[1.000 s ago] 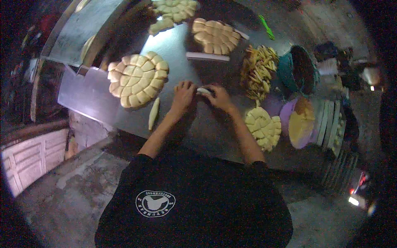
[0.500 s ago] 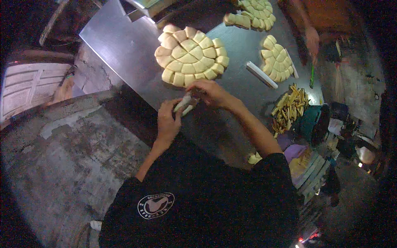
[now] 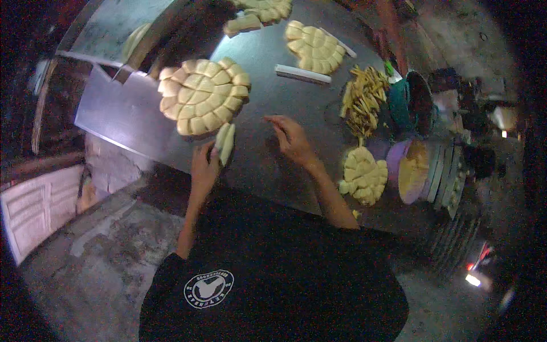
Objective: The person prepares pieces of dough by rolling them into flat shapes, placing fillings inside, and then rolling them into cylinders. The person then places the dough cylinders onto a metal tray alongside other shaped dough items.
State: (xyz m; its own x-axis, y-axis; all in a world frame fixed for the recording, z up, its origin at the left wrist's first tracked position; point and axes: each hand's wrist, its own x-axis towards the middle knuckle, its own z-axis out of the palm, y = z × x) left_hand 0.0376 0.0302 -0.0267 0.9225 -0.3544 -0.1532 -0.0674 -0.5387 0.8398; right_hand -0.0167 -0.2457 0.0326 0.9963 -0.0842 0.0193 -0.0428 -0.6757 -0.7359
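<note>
My left hand (image 3: 204, 163), closed at the fingers, grips a pale, elongated dough piece (image 3: 226, 143) that looks like two rolls side by side. Just beyond it lies a round slab of cut dough (image 3: 204, 96), scored into several chunky pieces on the metal table (image 3: 256, 85). My right hand (image 3: 294, 142) is held over the table to the right, its fingers stretched out toward the left with nothing visible in them. To the right of that hand sits another cut dough mound (image 3: 364, 175).
A heap of yellow-brown sticks (image 3: 364, 101) lies at the right, beside a green bucket (image 3: 400, 104) and a purple tub (image 3: 397, 171). Farther off are a white bar (image 3: 302, 73), more cut dough (image 3: 316, 48) and a co-worker's arm (image 3: 392, 25). A glass-sided case (image 3: 108, 34) stands far left.
My hands, which were together around the dough piece, have come apart. The right hand has let go and moved right; the left keeps the piece. My view has shifted toward the right.
</note>
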